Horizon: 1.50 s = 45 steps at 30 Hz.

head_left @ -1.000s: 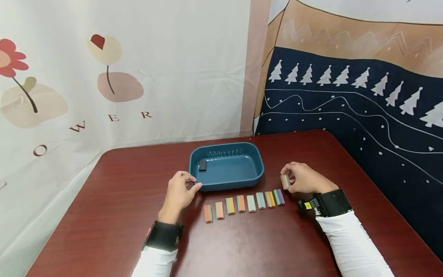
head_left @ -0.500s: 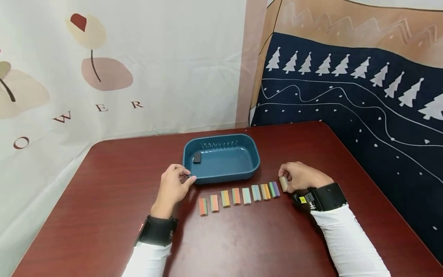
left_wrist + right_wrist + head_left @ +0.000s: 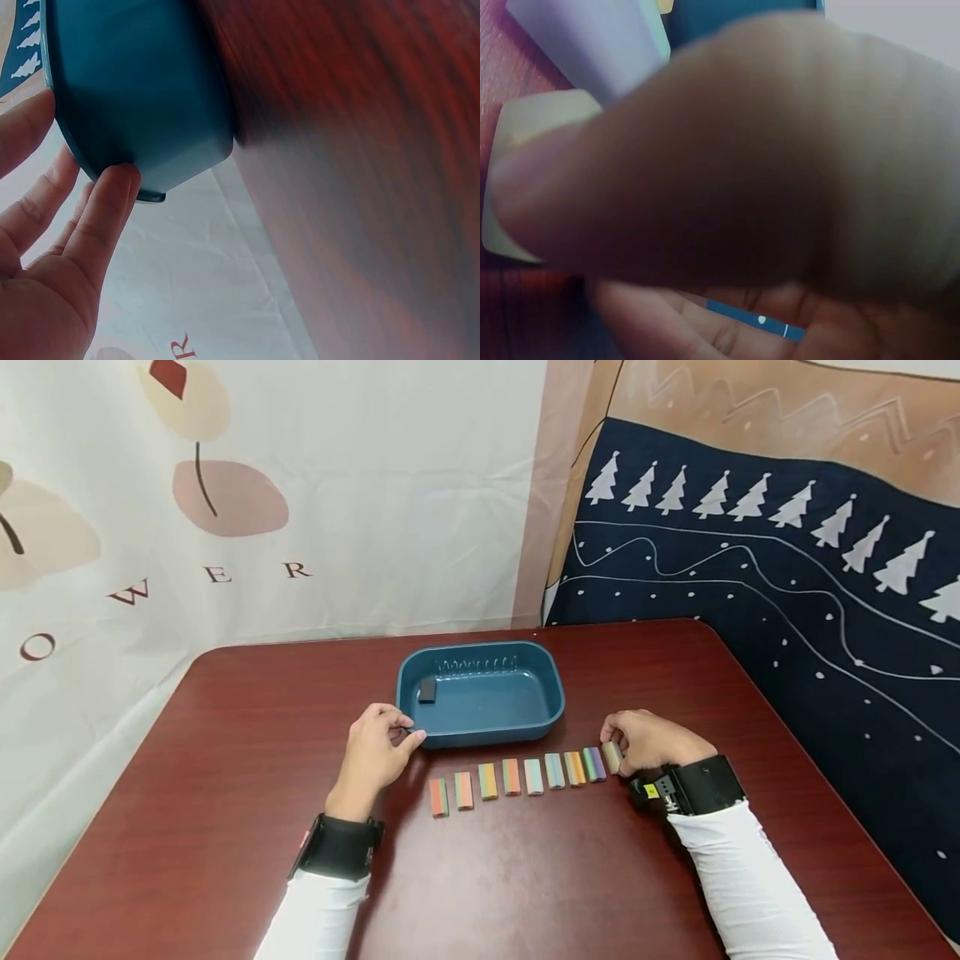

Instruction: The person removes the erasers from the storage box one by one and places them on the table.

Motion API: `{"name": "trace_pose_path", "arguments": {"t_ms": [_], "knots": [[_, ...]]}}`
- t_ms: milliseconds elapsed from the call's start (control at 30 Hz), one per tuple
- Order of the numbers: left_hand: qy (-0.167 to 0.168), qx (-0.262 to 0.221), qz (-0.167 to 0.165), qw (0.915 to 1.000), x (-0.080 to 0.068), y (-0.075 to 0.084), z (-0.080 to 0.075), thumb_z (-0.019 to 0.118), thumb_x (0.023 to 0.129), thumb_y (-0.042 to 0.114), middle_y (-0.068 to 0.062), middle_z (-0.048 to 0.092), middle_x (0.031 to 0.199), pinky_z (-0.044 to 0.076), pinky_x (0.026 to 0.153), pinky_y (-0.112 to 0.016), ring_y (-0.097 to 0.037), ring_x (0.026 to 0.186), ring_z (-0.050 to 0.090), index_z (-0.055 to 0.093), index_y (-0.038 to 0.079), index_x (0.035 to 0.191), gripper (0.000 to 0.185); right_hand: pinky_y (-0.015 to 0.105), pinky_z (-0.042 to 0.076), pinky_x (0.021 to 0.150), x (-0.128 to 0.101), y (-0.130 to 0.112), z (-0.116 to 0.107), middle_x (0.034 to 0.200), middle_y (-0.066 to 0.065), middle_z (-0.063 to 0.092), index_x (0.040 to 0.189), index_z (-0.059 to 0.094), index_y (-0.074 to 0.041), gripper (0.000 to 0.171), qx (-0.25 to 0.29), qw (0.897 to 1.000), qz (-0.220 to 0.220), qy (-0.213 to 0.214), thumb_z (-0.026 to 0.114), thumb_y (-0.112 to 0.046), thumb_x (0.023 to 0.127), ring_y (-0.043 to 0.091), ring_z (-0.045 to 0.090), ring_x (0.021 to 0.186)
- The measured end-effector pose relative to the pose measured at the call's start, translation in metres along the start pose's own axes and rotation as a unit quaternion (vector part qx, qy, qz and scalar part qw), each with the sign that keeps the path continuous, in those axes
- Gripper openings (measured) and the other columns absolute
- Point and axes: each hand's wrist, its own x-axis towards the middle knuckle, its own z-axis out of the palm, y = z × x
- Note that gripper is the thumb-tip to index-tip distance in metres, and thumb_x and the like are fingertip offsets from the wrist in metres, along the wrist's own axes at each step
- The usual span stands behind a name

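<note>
A blue tray (image 3: 487,737) sits mid-table with one black block (image 3: 427,690) in its left end. My left hand (image 3: 401,739) holds the tray's front left corner; in the left wrist view thumb and fingers (image 3: 105,217) lie against the tray's outer wall (image 3: 142,97). A row of several coloured blocks (image 3: 512,777) lies in front of the tray. At the row's right end my right hand (image 3: 617,745) pinches a beige block (image 3: 612,757) that rests beside the lavender block (image 3: 594,764). The right wrist view shows the thumb (image 3: 727,150) over the beige block (image 3: 525,127).
The dark red table (image 3: 525,877) is backed by a white flower-print curtain (image 3: 300,485) and a navy tree-print cloth (image 3: 750,568) to the right. Both wrists wear black bands with cameras. Bare tabletop lies in front of the row and to either side.
My right hand brought the beige block down and left, against the right end of the row. The left hand stayed at the tray corner. The head view shifted slightly.
</note>
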Motion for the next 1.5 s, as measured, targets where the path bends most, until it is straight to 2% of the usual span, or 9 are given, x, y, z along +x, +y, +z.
{"name": "trace_pose_path", "arguments": {"t_ms": [333, 567, 633, 733, 867, 1000, 1100, 1367, 1500], "knots": [[-0.011, -0.004, -0.004, 0.9999, 0.003, 0.004, -0.002, 0.075, 0.088, 0.02, -0.013, 0.054, 0.114, 0.053, 0.087, -0.039, -0.026, 0.099, 0.063, 0.067, 0.001, 0.095, 0.022, 0.033, 0.05, 0.064, -0.004, 0.004, -0.004, 0.089, 0.004, 0.058, 0.101, 0.062, -0.003, 0.042, 0.006, 1.0, -0.008, -0.003, 0.081, 0.002, 0.064, 0.022, 0.055, 0.082], [-0.008, -0.004, -0.015, 0.9999, -0.001, 0.003, -0.001, 0.075, 0.088, 0.02, -0.012, 0.054, 0.113, 0.053, 0.086, -0.039, -0.025, 0.098, 0.062, 0.068, 0.002, 0.096, 0.022, 0.037, 0.055, 0.071, -0.006, 0.004, -0.008, 0.1, 0.008, 0.062, 0.108, 0.062, -0.002, 0.043, 0.025, 0.999, -0.019, 0.002, 0.083, -0.005, 0.071, 0.025, 0.06, 0.089], [-0.006, -0.006, -0.012, 0.9999, -0.001, 0.002, 0.0, 0.075, 0.088, 0.02, -0.012, 0.055, 0.113, 0.053, 0.086, -0.038, -0.024, 0.097, 0.063, 0.068, 0.002, 0.096, 0.021, 0.04, 0.055, 0.072, -0.006, 0.003, -0.011, 0.101, 0.011, 0.063, 0.109, 0.062, 0.001, 0.04, 0.019, 0.998, -0.041, 0.033, 0.082, -0.006, 0.075, 0.026, 0.062, 0.089], [-0.001, -0.007, -0.004, 1.0, 0.001, 0.002, 0.001, 0.075, 0.087, 0.02, -0.011, 0.055, 0.111, 0.053, 0.085, -0.037, -0.024, 0.096, 0.063, 0.067, 0.003, 0.094, 0.02, 0.043, 0.056, 0.074, -0.003, -0.006, -0.012, 0.102, 0.015, 0.064, 0.109, 0.061, 0.002, 0.033, 0.009, 0.991, -0.078, 0.107, 0.077, -0.006, 0.081, 0.027, 0.063, 0.089], [0.005, -0.006, -0.005, 1.0, 0.001, 0.003, 0.0, 0.076, 0.087, 0.019, -0.01, 0.055, 0.11, 0.053, 0.084, -0.035, -0.023, 0.095, 0.063, 0.067, 0.004, 0.092, 0.018, 0.044, 0.056, 0.076, 0.013, -0.03, -0.012, 0.103, 0.016, 0.064, 0.107, 0.062, 0.0, 0.026, 0.011, 0.97, -0.137, 0.199, 0.074, -0.008, 0.085, 0.026, 0.064, 0.09], [0.006, -0.006, -0.01, 0.9999, -0.002, 0.001, -0.004, 0.076, 0.087, 0.02, -0.01, 0.055, 0.111, 0.053, 0.085, -0.035, -0.023, 0.095, 0.063, 0.067, 0.003, 0.093, 0.019, 0.041, 0.055, 0.076, 0.039, -0.066, -0.016, 0.1, 0.012, 0.064, 0.106, 0.063, -0.001, 0.024, 0.007, 0.949, -0.211, 0.236, 0.075, -0.008, 0.085, 0.025, 0.065, 0.089], [0.002, -0.008, -0.01, 0.9999, -0.002, 0.002, -0.003, 0.076, 0.086, 0.019, -0.01, 0.055, 0.11, 0.053, 0.085, -0.035, -0.023, 0.096, 0.063, 0.067, 0.003, 0.093, 0.02, 0.039, 0.054, 0.078, 0.058, -0.086, -0.021, 0.102, 0.011, 0.063, 0.107, 0.063, -0.002, 0.026, -0.008, 0.943, -0.242, 0.226, 0.075, -0.01, 0.085, 0.024, 0.063, 0.091], [0.009, 0.004, -0.006, 0.9999, -0.002, 0.003, -0.006, 0.077, 0.086, 0.02, -0.01, 0.056, 0.109, 0.054, 0.084, -0.036, -0.023, 0.094, 0.063, 0.067, 0.004, 0.093, 0.02, 0.037, 0.051, 0.084, 0.118, -0.133, -0.032, 0.107, 0.015, 0.062, 0.113, 0.062, -0.002, 0.028, -0.076, 0.963, -0.236, 0.101, 0.071, -0.014, 0.09, 0.028, 0.061, 0.097], [0.008, 0.006, -0.006, 0.9999, -0.001, 0.004, -0.003, 0.077, 0.085, 0.021, -0.01, 0.056, 0.108, 0.054, 0.083, -0.037, -0.023, 0.093, 0.063, 0.068, 0.003, 0.093, 0.022, 0.034, 0.05, 0.084, 0.142, -0.15, -0.031, 0.11, 0.014, 0.062, 0.117, 0.062, -0.002, 0.032, -0.123, 0.966, -0.225, 0.038, 0.07, -0.018, 0.092, 0.024, 0.059, 0.096]]}}
